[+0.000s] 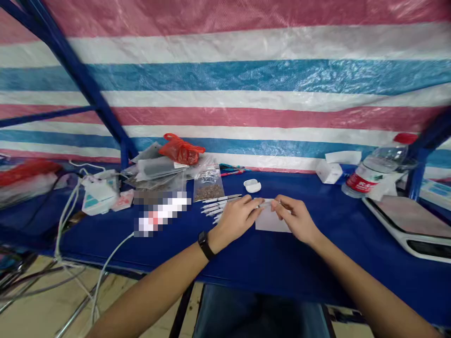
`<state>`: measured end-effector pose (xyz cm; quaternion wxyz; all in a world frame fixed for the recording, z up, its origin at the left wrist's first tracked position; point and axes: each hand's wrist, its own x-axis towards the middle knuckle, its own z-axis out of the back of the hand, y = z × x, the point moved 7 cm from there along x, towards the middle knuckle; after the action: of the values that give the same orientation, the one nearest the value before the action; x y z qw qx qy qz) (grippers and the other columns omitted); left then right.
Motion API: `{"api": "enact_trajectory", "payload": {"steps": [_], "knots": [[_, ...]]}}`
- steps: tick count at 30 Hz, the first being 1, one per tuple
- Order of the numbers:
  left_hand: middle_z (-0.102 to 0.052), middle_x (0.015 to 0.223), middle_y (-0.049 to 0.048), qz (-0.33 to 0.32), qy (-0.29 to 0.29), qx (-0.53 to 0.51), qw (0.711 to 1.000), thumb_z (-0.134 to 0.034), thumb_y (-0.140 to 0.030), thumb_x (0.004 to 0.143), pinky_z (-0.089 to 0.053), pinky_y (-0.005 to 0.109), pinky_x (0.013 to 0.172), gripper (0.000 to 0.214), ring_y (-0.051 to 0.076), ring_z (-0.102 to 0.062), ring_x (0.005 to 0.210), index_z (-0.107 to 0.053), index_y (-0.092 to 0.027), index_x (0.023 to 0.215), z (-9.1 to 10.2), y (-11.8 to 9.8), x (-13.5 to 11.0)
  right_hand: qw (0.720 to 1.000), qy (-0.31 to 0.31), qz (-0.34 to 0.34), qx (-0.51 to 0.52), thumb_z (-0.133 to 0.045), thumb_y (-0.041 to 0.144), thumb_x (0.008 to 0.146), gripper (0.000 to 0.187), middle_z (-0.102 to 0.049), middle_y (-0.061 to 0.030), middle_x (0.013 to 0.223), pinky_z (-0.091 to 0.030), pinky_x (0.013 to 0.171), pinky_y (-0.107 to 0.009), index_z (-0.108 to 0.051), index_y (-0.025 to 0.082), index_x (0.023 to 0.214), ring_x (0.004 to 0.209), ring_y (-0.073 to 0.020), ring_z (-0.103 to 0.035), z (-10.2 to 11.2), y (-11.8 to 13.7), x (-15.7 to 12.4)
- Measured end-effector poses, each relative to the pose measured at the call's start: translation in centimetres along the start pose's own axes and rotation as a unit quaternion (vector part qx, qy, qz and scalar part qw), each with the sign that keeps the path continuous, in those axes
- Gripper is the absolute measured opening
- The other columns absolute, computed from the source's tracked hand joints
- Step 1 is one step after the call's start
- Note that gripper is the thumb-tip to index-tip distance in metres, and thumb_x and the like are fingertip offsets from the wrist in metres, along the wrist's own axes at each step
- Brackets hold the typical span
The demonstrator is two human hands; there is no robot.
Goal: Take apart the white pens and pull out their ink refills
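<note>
Slim white stick (268, 203) sits just above the white sheet (273, 225), pinched at one end by the left hand (239, 217), at the other by the right hand (299, 219), both palms turned down.

water bottle (374, 175) 1 | red bag (180, 150) 1 | earbud case (252, 186) 1 | white box (328, 172) 1 | pens (219, 200) — about 5

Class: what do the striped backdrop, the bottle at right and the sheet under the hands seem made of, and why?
Striped backdrop: woven plastic tarp, glossy; crinkled shine. Bottle: clear plastic, glossy; see-through wall, red cap. White sheet: probably paper, matte and flat. Left hand and right hand pinch a slim white stick over it.
</note>
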<state>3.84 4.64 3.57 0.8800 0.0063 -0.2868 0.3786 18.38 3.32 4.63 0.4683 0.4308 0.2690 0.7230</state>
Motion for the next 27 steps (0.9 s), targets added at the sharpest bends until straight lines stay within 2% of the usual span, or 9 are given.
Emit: {"api": "enact_trajectory", "payload": {"steps": [3,5,9,13,18,20,23,27], "knots": [[-0.068,0.083,0.0032,-0.008,-0.004,0.000,1.000,-0.049,-0.032,0.105,-0.049,0.025,0.063,0.029,0.019,-0.070,0.078,-0.068,-0.024,0.125,0.0,-0.2,0.1,1.000,0.002,0.016,0.027,-0.052,0.061,0.094,0.041,-0.048,0.0032,0.059,-0.033,0.051,-0.027,-0.055,0.022,0.080,0.054,-0.0143,-0.044,0.0,0.6,0.0],[-0.068,0.083,0.0036,-0.025,-0.019,-0.007,1.000,-0.046,-0.034,0.106,-0.050,0.025,0.063,0.031,0.019,-0.070,0.076,-0.068,-0.023,0.125,0.2,-0.6,0.0,0.999,-0.003,0.017,0.041,-0.054,0.061,0.092,0.040,-0.048,0.0034,0.060,-0.033,0.051,-0.027,-0.055,0.022,0.080,0.053,-0.0142,-0.044,0.1,0.7,0.0],[-0.069,0.083,0.0053,-0.070,-0.054,-0.036,0.995,-0.040,-0.036,0.107,-0.051,0.027,0.063,0.038,0.018,-0.069,0.070,-0.067,-0.017,0.126,0.8,-1.6,-0.4,0.998,-0.023,-0.005,0.050,-0.056,0.068,0.088,0.054,-0.039,0.0043,0.053,-0.028,0.050,-0.028,-0.044,0.023,0.060,0.050,-0.0126,-0.036,0.3,0.3,0.2],[-0.069,0.082,0.0056,-0.090,-0.061,-0.051,0.993,-0.035,-0.034,0.109,-0.052,0.027,0.063,0.040,0.018,-0.068,0.070,-0.066,-0.014,0.124,0.7,-1.7,-0.5,0.998,-0.016,-0.032,0.043,-0.044,0.077,0.090,0.067,-0.029,0.0047,0.049,-0.024,0.048,-0.029,-0.031,0.024,0.050,0.047,-0.0108,-0.027,0.1,-0.3,0.3],[-0.067,0.079,0.0042,-0.070,-0.055,-0.073,0.993,-0.035,-0.036,0.109,-0.049,0.025,0.061,0.041,0.015,-0.066,0.066,-0.066,-0.015,0.124,0.6,-0.7,-0.2,0.998,-0.022,-0.040,0.039,-0.051,0.076,0.089,0.058,-0.036,0.0054,0.054,-0.027,0.050,-0.027,-0.047,0.022,0.066,0.051,-0.0123,-0.034,0.2,-0.1,-0.1],[-0.066,0.079,0.0040,-0.069,-0.042,-0.083,0.993,-0.034,-0.036,0.110,-0.048,0.024,0.061,0.041,0.015,-0.065,0.065,-0.065,-0.015,0.125,0.6,-0.5,-0.1,0.999,-0.025,-0.028,0.038,-0.055,0.072,0.088,0.054,-0.039,0.0054,0.056,-0.027,0.051,-0.027,-0.047,0.023,0.069,0.053,-0.0125,-0.035,0.2,0.2,-0.1],[-0.067,0.081,0.0050,-0.089,-0.028,-0.081,0.992,-0.034,-0.036,0.110,-0.047,0.024,0.060,0.042,0.015,-0.065,0.067,-0.065,-0.014,0.126,0.5,-0.6,-0.3,0.997,-0.018,-0.045,0.061,-0.059,0.067,0.086,0.056,-0.035,0.0053,0.055,-0.026,0.051,-0.028,-0.040,0.023,0.059,0.052,-0.0114,-0.031,0.0,-0.1,-0.1],[-0.069,0.086,0.0064,-0.095,-0.025,-0.088,0.991,-0.038,-0.035,0.109,-0.049,0.026,0.064,0.037,0.017,-0.068,0.074,-0.066,-0.014,0.122,0.3,-0.8,-0.4,0.993,0.006,-0.079,0.088,-0.051,0.070,0.089,0.067,-0.028,0.0047,0.045,-0.026,0.048,-0.029,-0.031,0.023,0.045,0.045,-0.0100,-0.025,-0.5,-0.8,0.0]]}}
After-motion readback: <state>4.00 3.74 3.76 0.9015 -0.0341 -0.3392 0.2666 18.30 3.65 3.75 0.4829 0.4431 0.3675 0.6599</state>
